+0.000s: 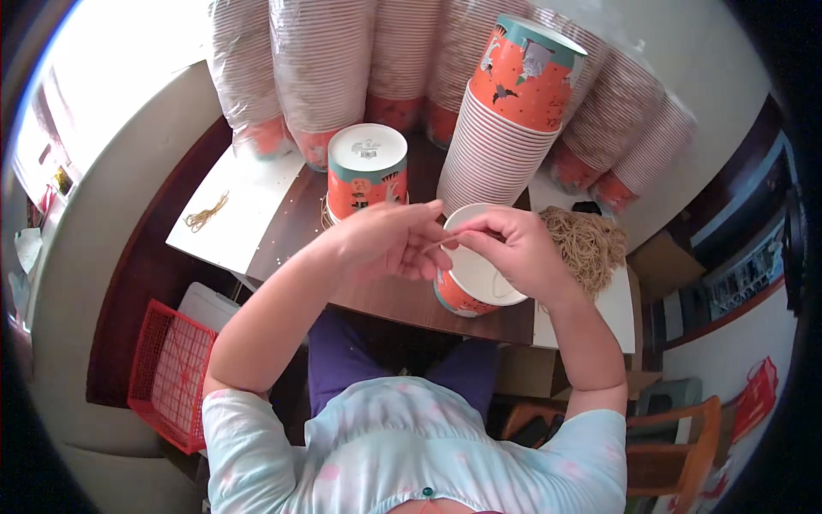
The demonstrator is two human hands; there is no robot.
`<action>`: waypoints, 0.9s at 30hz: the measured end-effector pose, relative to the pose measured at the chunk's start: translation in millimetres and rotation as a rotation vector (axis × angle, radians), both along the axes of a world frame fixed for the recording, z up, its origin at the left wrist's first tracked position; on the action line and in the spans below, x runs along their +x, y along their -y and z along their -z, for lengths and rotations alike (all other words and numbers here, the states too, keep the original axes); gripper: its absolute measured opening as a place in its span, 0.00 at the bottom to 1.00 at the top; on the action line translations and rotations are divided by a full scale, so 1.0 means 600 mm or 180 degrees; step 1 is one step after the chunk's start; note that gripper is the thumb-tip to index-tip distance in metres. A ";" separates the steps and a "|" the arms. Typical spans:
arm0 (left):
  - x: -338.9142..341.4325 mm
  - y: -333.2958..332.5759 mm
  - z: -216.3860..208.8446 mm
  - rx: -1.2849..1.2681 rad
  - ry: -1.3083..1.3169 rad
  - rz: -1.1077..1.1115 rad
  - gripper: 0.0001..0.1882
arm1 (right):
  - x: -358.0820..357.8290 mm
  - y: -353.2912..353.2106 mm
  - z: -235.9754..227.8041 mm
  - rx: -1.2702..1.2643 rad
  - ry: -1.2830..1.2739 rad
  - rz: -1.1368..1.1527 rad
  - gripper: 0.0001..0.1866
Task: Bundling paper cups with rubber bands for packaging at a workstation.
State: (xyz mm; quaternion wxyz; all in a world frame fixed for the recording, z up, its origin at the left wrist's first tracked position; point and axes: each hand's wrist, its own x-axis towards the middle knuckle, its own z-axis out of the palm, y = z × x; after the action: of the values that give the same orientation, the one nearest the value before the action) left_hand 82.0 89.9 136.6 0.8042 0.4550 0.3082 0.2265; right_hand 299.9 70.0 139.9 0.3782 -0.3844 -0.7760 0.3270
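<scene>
Pale blue, pink-blotched cloth of the wearer's shirt [411, 445] lies closest, filling the lower middle. Beyond it, plastic-wrapped stacks of paper tubs [321, 68] line the back of the dark-topped table [385, 300]. Next in size comes a tall, leaning stack of orange tubs [501, 146], nested upside down.

Work looks to be partway: one strand is in hand, while a large tan heap of strands [586, 244], right of the open tub, seems left to handle. How many are finished, I cannot tell.

That open tub [458, 300] stands upright under the right hand [512, 248]; its white inside shows only a thin curved line, perhaps another strand. Left of it, an inverted tub [368, 154] hides whatever it covers.

Over the open tub's near-left rim, the right thumb and forefinger pinch the thin strand [441, 243]. It reaches the left hand [390, 236], whose fingers are parted and loosely bent. Smallest is a loose bundle of strands [208, 212] at far left.
</scene>
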 end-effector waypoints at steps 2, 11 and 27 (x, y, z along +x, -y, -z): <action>0.000 0.011 0.023 -0.0242 0.0067 -0.0062 0.25 | 0.007 0.006 0.003 -0.0126 0.0001 0.0066 0.07; 0.008 0.036 0.054 0.0439 -0.0250 -0.0261 0.11 | 0.029 0.014 0.010 -0.0149 0.0318 0.0104 0.09; 0.078 -0.027 0.020 0.4026 -0.2214 -0.1542 0.18 | 0.066 -0.057 0.017 0.0413 0.0304 0.0514 0.04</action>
State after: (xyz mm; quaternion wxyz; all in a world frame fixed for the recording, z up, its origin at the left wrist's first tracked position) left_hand 128.8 105.9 124.3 0.1745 0.7940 0.4466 0.3737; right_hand 339.2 104.1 129.7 0.3900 -0.4355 -0.7792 0.2258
